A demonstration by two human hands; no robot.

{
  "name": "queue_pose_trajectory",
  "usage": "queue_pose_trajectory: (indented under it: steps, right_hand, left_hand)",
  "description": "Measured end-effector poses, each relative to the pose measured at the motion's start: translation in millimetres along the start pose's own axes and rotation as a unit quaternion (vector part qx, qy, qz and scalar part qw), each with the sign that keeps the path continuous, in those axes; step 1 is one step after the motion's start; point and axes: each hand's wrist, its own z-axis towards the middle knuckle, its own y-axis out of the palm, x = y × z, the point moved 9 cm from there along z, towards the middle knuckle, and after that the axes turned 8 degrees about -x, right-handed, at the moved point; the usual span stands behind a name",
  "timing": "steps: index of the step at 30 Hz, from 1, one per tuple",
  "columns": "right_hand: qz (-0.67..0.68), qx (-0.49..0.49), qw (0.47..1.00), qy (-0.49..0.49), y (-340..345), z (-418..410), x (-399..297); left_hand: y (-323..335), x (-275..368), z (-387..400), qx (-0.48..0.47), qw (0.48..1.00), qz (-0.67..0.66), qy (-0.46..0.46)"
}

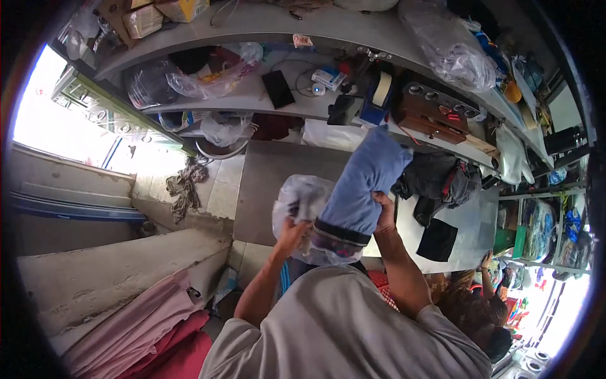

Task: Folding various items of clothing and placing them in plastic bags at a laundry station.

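My right hand [386,211] grips the side of a folded blue garment [362,182], which is held up at a tilt before my chest. A dark band with a pale edge crosses its lower end. To the left hangs a clear plastic bag [289,196], and my left hand [292,235] pinches it near its middle. The bag reaches under the garment's lower end, where something dark and patterned [334,245] shows. How far the garment sits inside the bag is hard to tell. Below both lies a grey tabletop [265,175].
A shelf [303,102] ahead carries a phone [278,89], a tape dispenser [378,97] and a wooden drawer box [428,116]. Dark garments [433,177] and a black cloth [438,240] lie on the right-hand table. A person's hand [486,259] rests at its edge. Pink fabric [142,312] hangs lower left.
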Motion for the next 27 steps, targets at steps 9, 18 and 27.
queue_pose_trajectory:
  steps: [9, 18, 27]
  right_hand:
    - [0.07, 0.022, 0.997, 0.022, 23.2, 0.7, 68.3]
    - [0.024, -0.061, 0.97, 0.234, 12.0, 39.8, 217.7]
    - [-0.429, 0.071, 0.878, 0.2, -92.8, 9.0, 16.6]
  left_hand:
    - [-56.7, 11.1, 3.9, 0.142, 0.97, -0.197, 0.031]
    - [-129.1, -43.4, 27.8, 0.142, 0.988, -0.045, -0.042]
    - [-104.8, 19.0, 3.0, 0.168, 0.977, 0.121, 0.041]
